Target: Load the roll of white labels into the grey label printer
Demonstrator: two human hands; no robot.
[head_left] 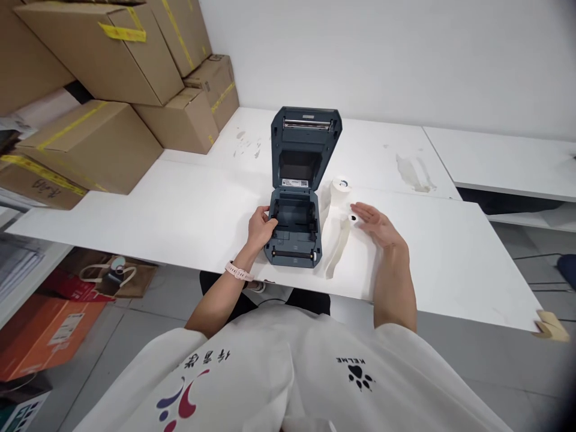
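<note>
A dark grey label printer (292, 240) stands on the white table with its lid (306, 138) tipped up and back. Inside, the bay shows a roller along the front, and I see no roll in it. My left hand (261, 228) grips the printer's left wall, thumb over the edge. To the printer's right lie a larger white label roll (341, 186) and a smaller roll (353, 218), with a paper strip (336, 252) trailing toward me. My right hand (378, 227) is beside the smaller roll with fingers stretched out; whether it touches the roll I cannot tell.
Cardboard boxes (99, 144) with yellow tape are stacked at the table's left end. The white wall (382, 60) runs behind. An orange box (40, 336) sits on the floor at left. Tan padding (551, 325) covers the table's right front corner.
</note>
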